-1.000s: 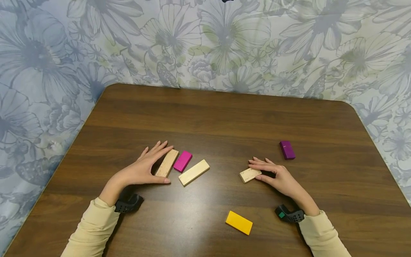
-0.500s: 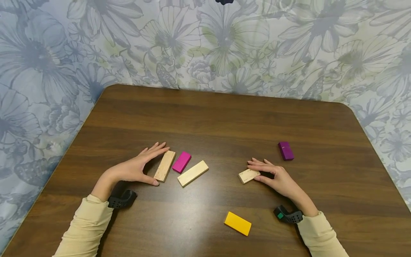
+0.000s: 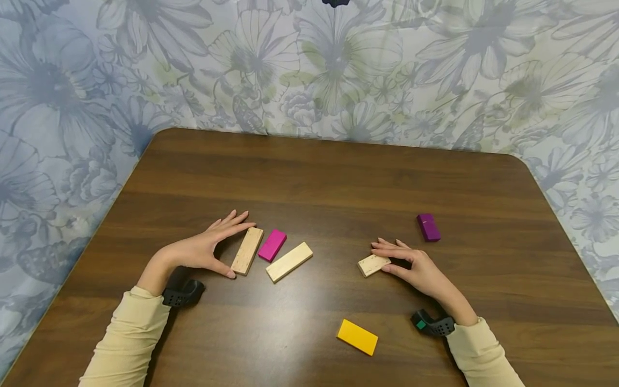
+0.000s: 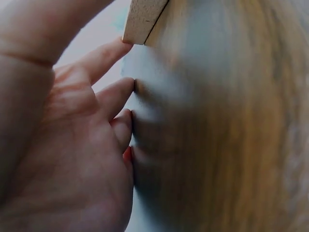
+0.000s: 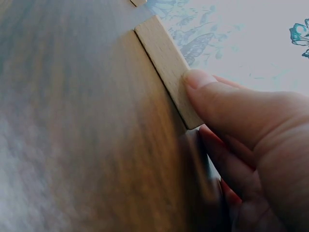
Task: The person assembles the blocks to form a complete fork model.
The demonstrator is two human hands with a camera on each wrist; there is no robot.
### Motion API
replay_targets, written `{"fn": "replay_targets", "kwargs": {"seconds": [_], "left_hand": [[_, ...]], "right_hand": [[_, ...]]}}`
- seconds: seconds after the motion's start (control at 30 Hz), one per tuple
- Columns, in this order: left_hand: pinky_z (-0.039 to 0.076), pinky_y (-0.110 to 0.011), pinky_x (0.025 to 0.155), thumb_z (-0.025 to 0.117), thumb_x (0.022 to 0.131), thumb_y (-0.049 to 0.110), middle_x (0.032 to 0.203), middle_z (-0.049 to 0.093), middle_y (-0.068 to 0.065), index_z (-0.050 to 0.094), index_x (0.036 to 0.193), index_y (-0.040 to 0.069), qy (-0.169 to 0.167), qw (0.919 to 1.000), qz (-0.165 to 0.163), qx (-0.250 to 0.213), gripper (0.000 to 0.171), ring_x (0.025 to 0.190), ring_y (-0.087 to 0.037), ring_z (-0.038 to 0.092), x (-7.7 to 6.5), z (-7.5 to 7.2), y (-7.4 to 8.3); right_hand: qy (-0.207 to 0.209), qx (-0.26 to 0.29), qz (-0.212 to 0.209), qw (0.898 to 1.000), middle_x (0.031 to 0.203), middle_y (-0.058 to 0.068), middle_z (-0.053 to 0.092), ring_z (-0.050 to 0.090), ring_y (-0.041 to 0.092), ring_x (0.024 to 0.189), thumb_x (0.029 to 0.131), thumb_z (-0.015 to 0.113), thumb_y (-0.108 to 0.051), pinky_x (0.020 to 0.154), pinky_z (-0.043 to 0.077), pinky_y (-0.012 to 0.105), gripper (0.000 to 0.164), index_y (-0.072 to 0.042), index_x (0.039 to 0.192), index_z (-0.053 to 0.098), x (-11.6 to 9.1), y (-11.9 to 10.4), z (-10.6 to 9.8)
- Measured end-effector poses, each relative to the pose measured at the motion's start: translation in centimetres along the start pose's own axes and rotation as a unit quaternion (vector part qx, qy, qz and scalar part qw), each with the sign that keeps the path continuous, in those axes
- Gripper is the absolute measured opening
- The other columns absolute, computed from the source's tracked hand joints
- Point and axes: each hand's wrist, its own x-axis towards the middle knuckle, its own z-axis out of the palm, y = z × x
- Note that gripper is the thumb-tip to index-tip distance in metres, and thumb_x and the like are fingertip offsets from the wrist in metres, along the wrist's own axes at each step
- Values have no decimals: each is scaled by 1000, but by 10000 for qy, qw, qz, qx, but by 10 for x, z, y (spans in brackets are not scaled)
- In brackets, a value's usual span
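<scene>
My left hand (image 3: 200,250) spans a plain wooden block (image 3: 248,251) lying flat, thumb at its near end and index finger at its far end. In the left wrist view the index fingertip touches a corner of this block (image 4: 143,20); the other fingertips meet the tabletop. Between thumb and fingers, my right hand (image 3: 411,266) pinches the end of another plain wooden block (image 3: 371,265), which the right wrist view shows low against the table. Beside the left block lie a magenta block (image 3: 272,245) and a pale wooden block (image 3: 289,262), slightly apart from each other.
A yellow block (image 3: 357,337) lies nearer the front, between the hands. Farther back on the right is a purple block (image 3: 429,227). The brown wooden table (image 3: 329,177) ends at a wall with floral covering (image 3: 309,70).
My left hand has shifted left, its thumb drawing back to the corner of its wooden block, which has turned slightly. The right hand keeps its pinch. The head view has drifted a little.
</scene>
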Motion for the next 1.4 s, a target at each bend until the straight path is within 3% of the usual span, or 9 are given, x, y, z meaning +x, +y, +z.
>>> {"fn": "replay_targets", "kwargs": {"seconds": [0.3, 0.5, 0.67, 0.87, 1.03, 1.2, 1.4], "left_hand": [[2, -59, 104, 83, 68, 42, 154, 14, -9, 28, 148, 14, 281, 9996, -47, 8, 101, 139, -31, -4, 5, 1, -7], [11, -66, 100, 83, 66, 46, 154, 8, -16, 27, 149, 19, 365, 9979, -536, 10, 104, 136, -44, 1, 4, 1, -5], [14, -67, 98, 82, 65, 48, 153, 6, -19, 28, 149, 21, 430, 9970, -641, 12, 103, 133, -50, 4, 3, 1, -4], [16, -67, 98, 82, 66, 49, 153, 8, -18, 29, 148, 23, 510, 9964, -673, -3, 101, 133, -51, 7, 1, 1, -6], [13, -60, 103, 82, 67, 46, 153, 12, -15, 28, 149, 21, 678, 9961, -556, -42, 102, 136, -40, 11, 4, -2, -4], [14, -59, 104, 84, 65, 43, 154, 9, -13, 27, 149, 25, 1021, 9936, -485, 15, 103, 136, -39, 13, 20, -6, 9], [8, -54, 106, 83, 65, 46, 154, 11, -11, 29, 149, 22, 1167, 9930, 78, 169, 102, 138, -32, 9, 59, 1, 39]], "right_hand": [[24, -64, -62, 10000, 125, 24, 54, 41, 43, 122, 82, 65, 10, 101, 16, 57, 37, 8, 119, 60, -1, 1, -1], [6, -67, -46, 10000, 125, 23, 54, 40, 44, 122, 82, 65, 10, 101, 16, 58, 37, 8, 119, 60, -2, 1, -1], [27, -107, -88, 9999, 125, 24, 54, 41, 44, 121, 82, 65, 10, 100, 17, 59, 37, 8, 119, 60, -2, 2, -1], [7, -134, -87, 9999, 125, 23, 54, 41, 43, 122, 82, 65, 9, 101, 17, 58, 38, 8, 119, 60, -1, 1, -1], [-31, -133, -38, 9999, 126, 23, 53, 40, 44, 122, 83, 65, 9, 102, 16, 57, 38, 8, 120, 59, -1, 0, -1], [-16, -140, -68, 9999, 126, 23, 54, 40, 44, 122, 83, 65, 9, 101, 17, 58, 38, 8, 120, 60, -2, 0, -1], [4, -146, -110, 9998, 125, 23, 54, 41, 43, 121, 82, 65, 9, 100, 17, 59, 38, 8, 120, 60, -1, 1, -1]]}}
